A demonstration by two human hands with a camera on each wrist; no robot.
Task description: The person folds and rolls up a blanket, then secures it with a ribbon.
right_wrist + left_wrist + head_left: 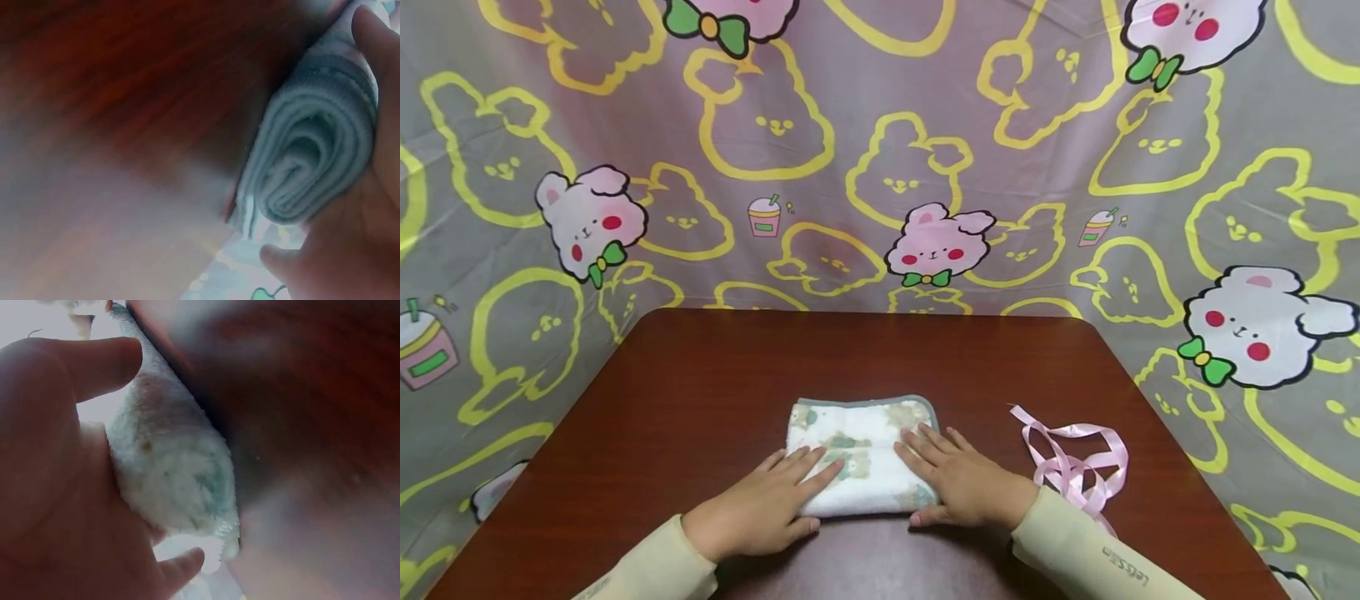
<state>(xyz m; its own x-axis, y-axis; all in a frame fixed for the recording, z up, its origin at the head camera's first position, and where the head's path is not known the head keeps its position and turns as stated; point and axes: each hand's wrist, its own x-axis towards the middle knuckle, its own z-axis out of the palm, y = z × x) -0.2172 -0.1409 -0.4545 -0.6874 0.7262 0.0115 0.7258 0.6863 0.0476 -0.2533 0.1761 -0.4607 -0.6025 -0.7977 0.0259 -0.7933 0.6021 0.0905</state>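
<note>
1. The left hand [763, 510] lies with fingers straight over the left end of the towel [880, 468], pressing without clenching.
2. The right hand [967, 482] mirrors it on the towel's right end, fingers spread flat, nothing clasped; both thumbs lie by its near edge.
3. The towel is folded into a flattened roll, its right end showing coiled layers. It should handle light, plush and floppy, unlikely to slip or break, but apt to uncoil; best held at both ends, layers squeezed together.
4. Right of the towel lies a loose pink ribbon [1070, 477].
5. Beneath the towel is the desk [760, 358]; beyond it, a patterned curtain [842, 192].
</note>
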